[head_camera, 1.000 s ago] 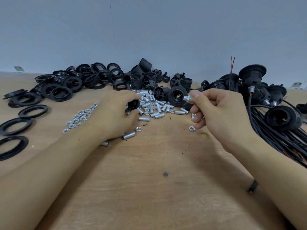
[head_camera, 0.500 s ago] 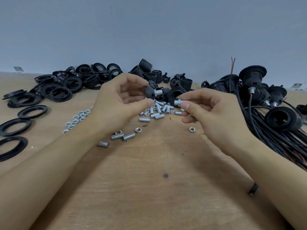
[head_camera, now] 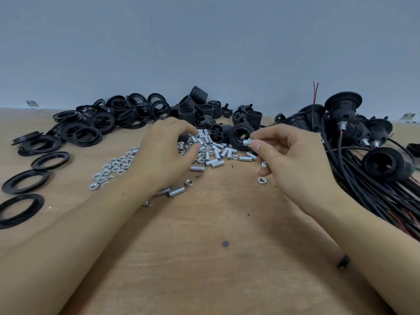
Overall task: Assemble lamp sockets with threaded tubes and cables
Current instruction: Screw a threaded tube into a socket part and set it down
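At the far left of the wooden worktop (head_camera: 204,269) we see flat black rings (head_camera: 25,180) lying singly, and behind them a heap of black threaded collars (head_camera: 109,117). Nearer the middle lies a loose scatter of silver hex nuts (head_camera: 113,165).

Our left hand (head_camera: 163,160) reaches forward from the lower left, palm down, fingers curled over the near edge of the pile of short silver threaded tubes (head_camera: 213,155). Thumb and fingertips close on a small black part with a metal end (head_camera: 183,144) — blur keeps us from naming it more exactly. Two tubes (head_camera: 176,192) and a nut lie apart just by the wrist.

Behind the pile stand black socket bodies (head_camera: 218,133), some upright, some tipped over.

Our right hand (head_camera: 293,155) comes in from the lower right and is raised above the worktop, fingers bent. Thumb and forefinger pinch one threaded tube with a nut on it (head_camera: 247,141), held level just in front of an open socket (head_camera: 241,136). A single nut (head_camera: 261,180) lies below the hand.

At the far right we find finished sockets (head_camera: 343,105) on black cables (head_camera: 375,189) — piled together, with red wire ends (head_camera: 314,92) sticking up.
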